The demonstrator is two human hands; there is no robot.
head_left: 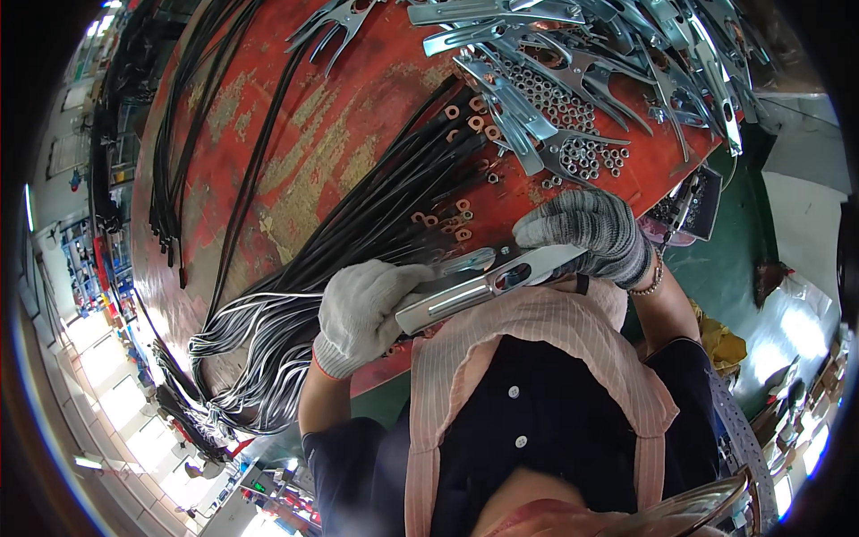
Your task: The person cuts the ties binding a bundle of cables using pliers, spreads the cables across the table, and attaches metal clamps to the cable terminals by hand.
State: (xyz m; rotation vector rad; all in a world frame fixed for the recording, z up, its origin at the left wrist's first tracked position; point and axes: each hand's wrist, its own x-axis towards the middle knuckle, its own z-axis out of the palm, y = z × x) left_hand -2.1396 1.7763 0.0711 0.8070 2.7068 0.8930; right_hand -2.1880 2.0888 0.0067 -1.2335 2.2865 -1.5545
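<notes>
A silvery ground clamp (452,302) lies slantwise between my hands, just in front of the apron. My left hand (365,309), in a white knit glove, is closed around its left end. Around the right end curl the fingers of my right hand (591,234), in a grey striped glove. Fingertips hide part of the clamp there. Beyond the hands, black cables (358,210) with copper ring lugs (476,123) run in a thick bundle over the red table. A few more copper lugs (463,234) sit close behind the clamp.
Many metal clamps (510,107) are heaped at the far right of the worn red table (331,116). Loose hex nuts (582,157) spread beside them. Another group of black cables (192,134) lies at the left. A small bin (702,204) stands past the right edge.
</notes>
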